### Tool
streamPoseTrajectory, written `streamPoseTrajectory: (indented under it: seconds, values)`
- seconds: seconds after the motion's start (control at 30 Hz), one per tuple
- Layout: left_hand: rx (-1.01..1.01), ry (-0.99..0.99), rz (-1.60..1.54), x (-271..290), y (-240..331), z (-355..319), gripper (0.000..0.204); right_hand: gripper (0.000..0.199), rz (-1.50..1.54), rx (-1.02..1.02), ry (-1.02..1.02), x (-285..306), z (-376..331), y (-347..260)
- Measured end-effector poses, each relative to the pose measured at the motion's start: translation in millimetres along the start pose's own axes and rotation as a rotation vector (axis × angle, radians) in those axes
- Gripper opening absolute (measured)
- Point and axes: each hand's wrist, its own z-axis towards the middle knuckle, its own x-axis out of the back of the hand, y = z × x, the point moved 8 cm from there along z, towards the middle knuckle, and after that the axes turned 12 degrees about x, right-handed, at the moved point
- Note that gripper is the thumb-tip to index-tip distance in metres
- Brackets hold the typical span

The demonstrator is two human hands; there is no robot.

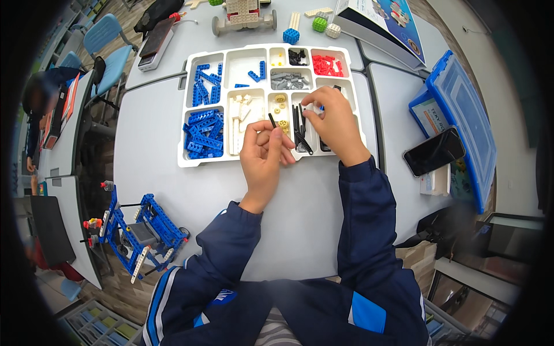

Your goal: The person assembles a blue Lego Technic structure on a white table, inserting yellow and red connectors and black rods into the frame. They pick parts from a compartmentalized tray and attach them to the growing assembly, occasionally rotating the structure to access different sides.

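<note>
My left hand [264,154] is closed on a short black axle [272,120], which sticks up above the thumb and fingers over the front of the parts tray [199,163]. To its right, the thumb and forefinger of my right hand [334,124] pinch the upper end of another thin black axle [304,118] above a compartment of black rods. A ridged black piece [302,142] lies slanted at the near end of that compartment. Beige gear wheels [280,98] sit in the compartment beside it. My right hand partly hides the tray's right-hand compartments.
Blue beams [203,135] fill the tray's left compartments; red pieces [327,66] lie back right. A blue built model [144,230] stands left. On the right are a phone [434,151] and a blue-edged plastic box [461,127]. A wheeled model [243,16] stands behind the tray.
</note>
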Motion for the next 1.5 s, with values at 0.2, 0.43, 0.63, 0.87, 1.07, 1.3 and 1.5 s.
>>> streamPoseTrajectory:
  seconds: [0.2,0.43,0.63,0.87,1.07,1.3,1.5]
  values:
    - [-0.015,-0.028,0.026,-3.9,3.2,0.1,0.014,0.02,-0.171,0.132,-0.054,-12.5,2.2,-16.7]
    - [0.006,-0.015,0.051,-2.0,-1.1,0.2,0.014,0.02,-0.1,0.05,-0.222,-16.3,-2.8,-6.6]
    - [-0.003,-0.016,0.053,-4.3,4.1,-0.8,0.016,0.018,-0.112,0.052,-0.228,-16.0,-0.6,-10.3]
    - [-0.022,0.001,0.089,-4.2,4.1,-1.8,0.015,0.014,-0.068,0.083,-0.171,-14.0,-2.1,-11.3]
    - [-0.025,-0.009,0.123,-6.2,6.8,-2.9,0.014,0.014,-0.048,0.047,-0.187,-13.8,-0.6,-12.0]
    - [-0.066,-0.046,0.189,-9.0,6.1,-5.2,0.017,0.012,0.052,-0.049,-0.214,-9.0,10.0,-4.6]
    - [-0.112,-0.043,0.282,-13.7,10.5,-6.1,0.012,0.015,-0.148,0.101,0.084,34.9,74.7,12.3]
